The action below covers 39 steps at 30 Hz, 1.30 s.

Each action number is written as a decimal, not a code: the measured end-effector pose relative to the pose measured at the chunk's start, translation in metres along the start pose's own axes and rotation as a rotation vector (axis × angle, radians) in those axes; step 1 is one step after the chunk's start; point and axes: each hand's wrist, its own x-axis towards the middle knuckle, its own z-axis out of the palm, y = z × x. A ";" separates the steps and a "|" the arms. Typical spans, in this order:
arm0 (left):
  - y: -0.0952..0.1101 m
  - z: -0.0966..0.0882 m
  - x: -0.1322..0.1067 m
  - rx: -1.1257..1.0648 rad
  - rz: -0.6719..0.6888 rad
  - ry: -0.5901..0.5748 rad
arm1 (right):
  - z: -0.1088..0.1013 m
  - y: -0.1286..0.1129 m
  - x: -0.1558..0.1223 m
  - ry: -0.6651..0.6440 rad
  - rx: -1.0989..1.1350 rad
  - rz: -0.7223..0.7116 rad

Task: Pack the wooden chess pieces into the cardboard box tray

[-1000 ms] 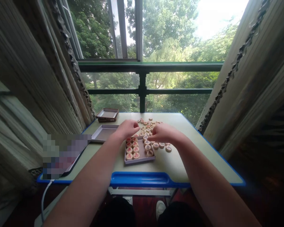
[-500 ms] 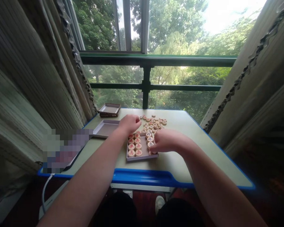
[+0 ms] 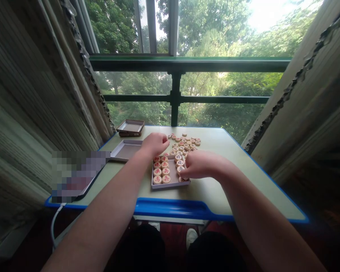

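Observation:
A shallow grey box (image 3: 172, 184) on the desk holds rows of round wooden chess pieces (image 3: 161, 172) with red and dark characters. My right hand (image 3: 200, 165) is curled over the box's right side, fingers pinched on pieces I can barely see. My left hand (image 3: 154, 143) is closed just beyond the box's far left corner, beside a loose heap of pieces (image 3: 185, 142). What its fingers hold is hidden.
An empty grey tray (image 3: 126, 149) lies left of the box, with a brown box and lid (image 3: 130, 127) behind it. A blurred flat object (image 3: 76, 173) sits at the desk's left edge. Curtains flank the desk (image 3: 232, 151); a green window rail stands behind.
My right hand drew back from the loose heap to the box's right side, and the pieces lying right of the box are no longer there. The left hand stayed near the far left corner.

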 end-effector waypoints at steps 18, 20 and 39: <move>0.002 -0.001 -0.002 0.062 0.001 -0.001 | 0.003 0.003 0.004 -0.023 -0.033 -0.044; 0.002 -0.001 -0.002 0.063 0.005 0.001 | 0.001 0.003 0.003 -0.031 -0.016 -0.042; 0.013 -0.027 -0.016 -0.303 0.231 -0.508 | -0.002 0.014 0.007 -0.185 0.102 0.017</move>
